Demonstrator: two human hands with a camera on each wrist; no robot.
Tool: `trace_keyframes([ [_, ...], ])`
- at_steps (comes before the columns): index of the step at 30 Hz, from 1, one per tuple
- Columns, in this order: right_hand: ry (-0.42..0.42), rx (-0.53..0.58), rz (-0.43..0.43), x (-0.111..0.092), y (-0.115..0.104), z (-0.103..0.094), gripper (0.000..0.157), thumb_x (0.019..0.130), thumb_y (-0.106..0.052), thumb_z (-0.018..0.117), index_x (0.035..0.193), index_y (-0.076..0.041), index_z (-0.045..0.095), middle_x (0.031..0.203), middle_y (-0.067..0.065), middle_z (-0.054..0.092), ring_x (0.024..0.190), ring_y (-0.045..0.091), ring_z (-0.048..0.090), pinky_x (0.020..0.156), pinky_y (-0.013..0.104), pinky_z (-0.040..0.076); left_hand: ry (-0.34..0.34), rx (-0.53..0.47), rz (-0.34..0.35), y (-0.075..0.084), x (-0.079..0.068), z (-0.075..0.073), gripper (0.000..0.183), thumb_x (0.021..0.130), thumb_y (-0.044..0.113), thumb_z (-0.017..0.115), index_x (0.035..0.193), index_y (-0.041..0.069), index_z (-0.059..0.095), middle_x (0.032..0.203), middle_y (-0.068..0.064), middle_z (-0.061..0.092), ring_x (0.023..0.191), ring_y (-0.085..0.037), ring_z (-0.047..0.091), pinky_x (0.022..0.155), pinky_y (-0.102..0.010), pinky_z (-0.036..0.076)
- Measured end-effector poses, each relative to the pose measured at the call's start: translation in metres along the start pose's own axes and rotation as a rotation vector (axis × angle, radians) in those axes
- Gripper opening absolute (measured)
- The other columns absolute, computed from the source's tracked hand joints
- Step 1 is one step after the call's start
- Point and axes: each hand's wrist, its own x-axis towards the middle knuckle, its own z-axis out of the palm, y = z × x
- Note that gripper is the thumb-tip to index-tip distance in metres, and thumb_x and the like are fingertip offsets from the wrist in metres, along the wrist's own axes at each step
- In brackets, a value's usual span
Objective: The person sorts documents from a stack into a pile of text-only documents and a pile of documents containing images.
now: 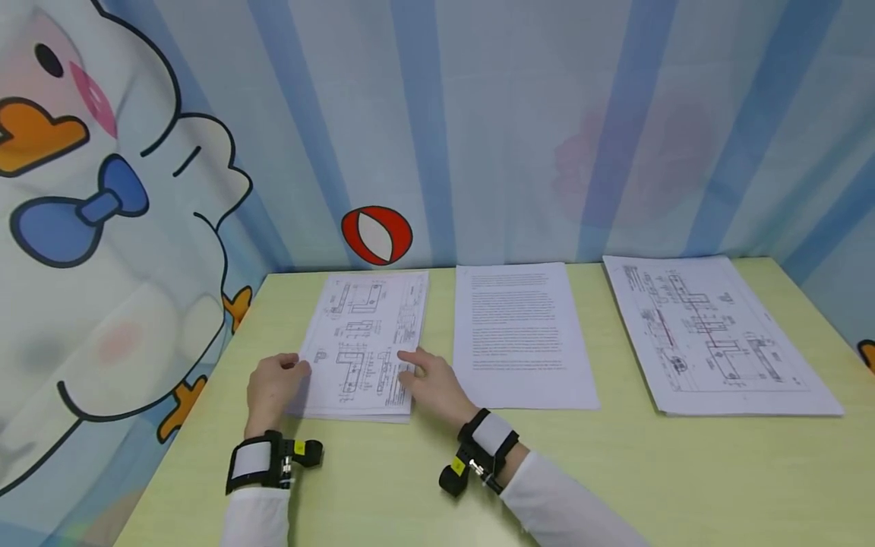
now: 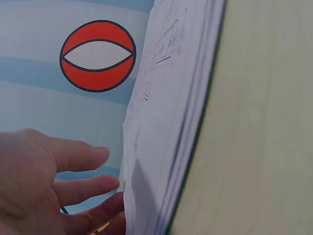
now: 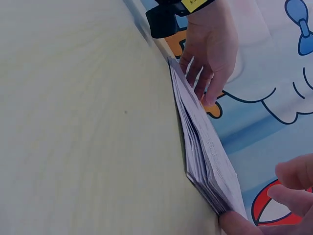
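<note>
A stack of printed drawing sheets (image 1: 362, 334) lies at the left of the table, its layered edge facing the right wrist camera. My left hand (image 1: 272, 387) is at the stack's left edge; in the left wrist view its fingers (image 2: 93, 188) are loosely extended, the lower ones against the paper's side. Across from it, my right hand (image 1: 437, 384) is at the right edge, thumb and index finger apart above the top sheet. One right fingertip (image 3: 237, 225) touches the near corner of the stack in the right wrist view. Neither hand curls round the paper.
A pile of text pages (image 1: 522, 334) lies just right of my right hand. Farther right is another stack of drawings (image 1: 724, 334), with red lines on its top sheet. Behind the pale yellow table (image 1: 383, 486) hangs a blue striped cartoon curtain (image 1: 506, 137).
</note>
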Motion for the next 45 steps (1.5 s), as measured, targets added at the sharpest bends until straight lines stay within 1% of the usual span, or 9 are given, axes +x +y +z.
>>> trace_keyframes([
  [5,-0.033,-0.036,0.005,0.000,-0.001,-0.014,0.045,0.092,-0.019,0.052,0.135,-0.007,0.049,0.146,0.016,0.041,0.137,0.032,0.033,0.113,0.048,0.027,0.032,0.055,0.029,0.012,-0.006,-0.001,0.048,0.095,0.029,0.047,0.130,-0.002,0.052,0.129,-0.027,0.054,0.110,-0.042,0.052,0.083,-0.051,0.045],
  [8,-0.027,-0.032,0.002,-0.001,-0.002,-0.026,0.043,0.092,-0.020,0.053,0.134,-0.009,0.051,0.143,0.013,0.046,0.134,0.031,0.039,0.110,0.048,0.033,0.113,0.088,0.109,0.025,-0.011,0.002,0.044,0.094,0.027,0.047,0.129,0.000,0.054,0.128,-0.028,0.054,0.107,-0.044,0.055,0.076,-0.050,0.047],
  [12,0.011,0.003,-0.009,-0.003,-0.005,-0.051,0.039,0.093,-0.019,0.053,0.131,-0.009,0.055,0.136,0.012,0.054,0.124,0.027,0.051,0.102,0.046,0.043,0.159,0.035,0.247,0.044,-0.020,0.011,0.040,0.093,0.024,0.049,0.126,0.001,0.057,0.127,-0.027,0.055,0.109,-0.043,0.054,0.082,-0.052,0.045],
  [15,0.051,0.002,-0.022,-0.006,-0.006,-0.078,0.036,0.094,-0.021,0.052,0.128,-0.011,0.058,0.132,0.010,0.058,0.115,0.024,0.058,0.097,0.044,0.047,0.102,-0.047,0.331,0.064,-0.030,0.023,0.037,0.093,0.024,0.051,0.124,0.005,0.059,0.124,-0.021,0.059,0.111,-0.036,0.053,0.086,-0.050,0.045],
  [19,0.110,-0.050,-0.067,-0.014,0.000,-0.124,0.037,0.095,-0.024,0.050,0.129,-0.009,0.056,0.133,0.012,0.057,0.112,0.029,0.060,0.093,0.046,0.050,0.003,-0.119,0.433,0.092,-0.044,0.046,0.033,0.093,0.025,0.052,0.120,0.010,0.063,0.115,-0.012,0.066,0.101,-0.027,0.058,0.079,-0.041,0.048],
  [29,0.355,-0.313,-0.144,-0.046,0.035,-0.239,0.045,0.098,-0.027,0.044,0.130,0.002,0.052,0.131,0.028,0.054,0.118,0.042,0.051,0.092,0.056,0.043,-0.295,-0.261,0.620,0.152,-0.079,0.113,0.030,0.094,0.021,0.052,0.120,0.010,0.063,0.114,-0.008,0.066,0.095,-0.021,0.062,0.076,-0.037,0.053],
  [31,0.401,-0.364,-0.135,-0.054,0.040,-0.257,0.045,0.098,-0.028,0.043,0.130,0.002,0.052,0.129,0.029,0.054,0.116,0.043,0.051,0.087,0.052,0.046,-0.348,-0.262,0.618,0.162,-0.086,0.126,0.031,0.094,0.022,0.052,0.121,0.011,0.062,0.115,-0.007,0.066,0.094,-0.020,0.063,0.076,-0.035,0.053],
  [36,0.476,-0.465,-0.057,-0.072,0.049,-0.298,0.051,0.098,-0.034,0.038,0.135,0.000,0.047,0.133,0.034,0.048,0.118,0.050,0.045,0.087,0.060,0.042,-0.448,-0.265,0.593,0.182,-0.103,0.164,0.033,0.094,0.023,0.052,0.124,0.013,0.061,0.116,-0.004,0.066,0.095,-0.017,0.064,0.077,-0.032,0.052],
  [45,0.438,-0.506,0.179,-0.098,0.075,-0.355,0.068,0.096,-0.046,0.034,0.146,-0.001,0.026,0.142,0.040,0.028,0.127,0.059,0.024,0.093,0.072,0.024,-0.591,-0.293,0.534,0.211,-0.142,0.219,0.038,0.091,0.023,0.054,0.127,0.014,0.058,0.110,-0.001,0.066,0.091,-0.009,0.063,0.073,-0.024,0.050],
])
